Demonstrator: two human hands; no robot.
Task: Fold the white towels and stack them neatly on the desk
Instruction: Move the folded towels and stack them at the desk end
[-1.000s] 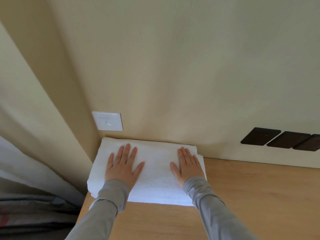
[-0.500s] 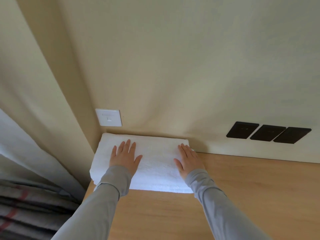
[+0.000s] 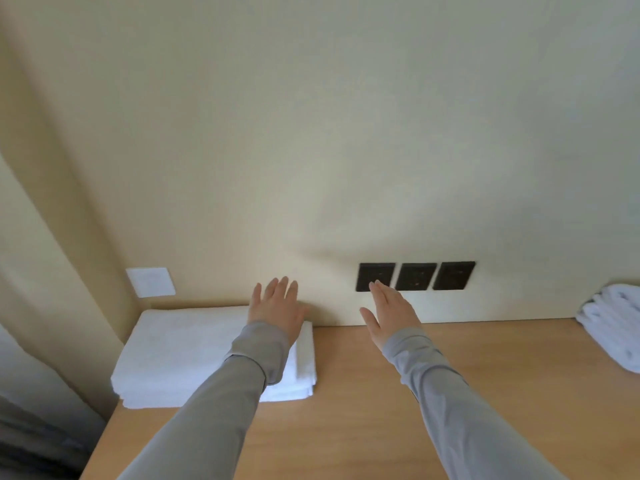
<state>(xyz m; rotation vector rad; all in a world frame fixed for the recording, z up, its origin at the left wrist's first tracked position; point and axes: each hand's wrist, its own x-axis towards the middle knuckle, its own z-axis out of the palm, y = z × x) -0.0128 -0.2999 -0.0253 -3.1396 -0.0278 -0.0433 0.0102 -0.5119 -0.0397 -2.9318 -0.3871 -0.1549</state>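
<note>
White terry is soft, light and floppy, so we judge it best taken by its corners or a folded edge, since it sags from the middle; the folded stack point(image 3: 194, 355) lies in the back left corner of the tabletop point(image 3: 363, 410), against the wall. Our left hand point(image 3: 277, 308), above the stack's right end, and our right hand point(image 3: 389, 313), above bare wood, are spread flat and hold nothing. A second white pile point(image 3: 613, 323) at far right is cut off, its count and folds unclear.
</note>
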